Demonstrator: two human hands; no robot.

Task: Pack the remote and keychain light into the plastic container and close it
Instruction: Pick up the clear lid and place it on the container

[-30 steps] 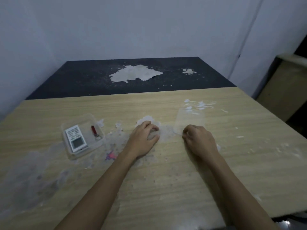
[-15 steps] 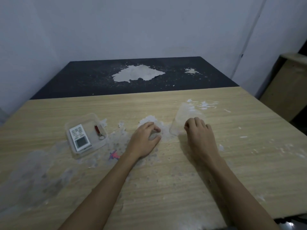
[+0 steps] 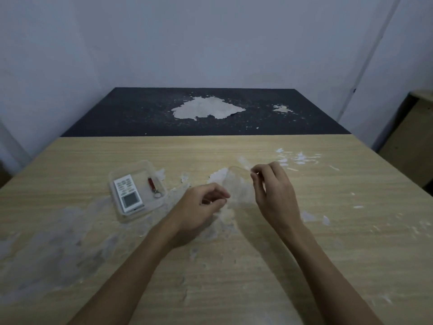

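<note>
A clear plastic container [image 3: 157, 170] sits open on the wooden table at the left. Inside it lie a white remote [image 3: 128, 193] and a red keychain light [image 3: 152, 186] with a metal ring. To its right, a transparent lid [image 3: 239, 186] is lifted and tilted off the table. My right hand [image 3: 274, 193] pinches the lid's upper edge. My left hand [image 3: 203, 207] holds its lower left edge with curled fingers.
The wooden table [image 3: 234, 266] has worn, whitish peeled patches around the container and hands. Behind it stands a dark table [image 3: 140, 113] with a big peeled spot, against a white wall. A brown cabinet [image 3: 412, 127] stands at the right.
The lid lay flat on the table under my right hand; now both hands have raised it and tilted it up. The container and its contents have not moved.
</note>
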